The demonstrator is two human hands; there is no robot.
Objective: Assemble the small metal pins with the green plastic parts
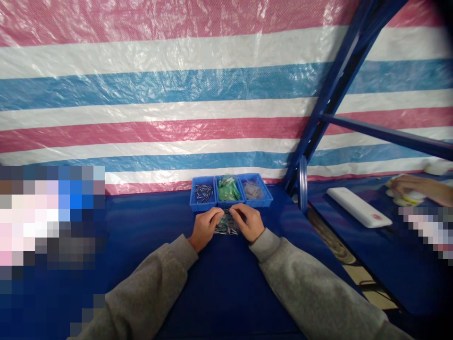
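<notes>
- Small green-tinted plastic packet (pixel 226 219) and loose metal pins (pixel 225 231) lie on blue counter (pixel 226 293), just in front of bins, between hands.
- Left hand (pixel 204 229), right hand (pixel 248 222): curled in, touching packet; grip unclear, can't tell if closed on it.
- Three blue bins (pixel 203 205), side by side: steel pins (pixel 204 192), green packets (pixel 227 189), clear bags (pixel 252 191). All three stocked; only this small batch sits out front.

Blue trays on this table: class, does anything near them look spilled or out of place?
Yes: loose metal pins lie on the blue tabletop just below the left hand and right hand, outside the leftmost blue tray. They look odd because similar pins sit inside that tray.
</notes>
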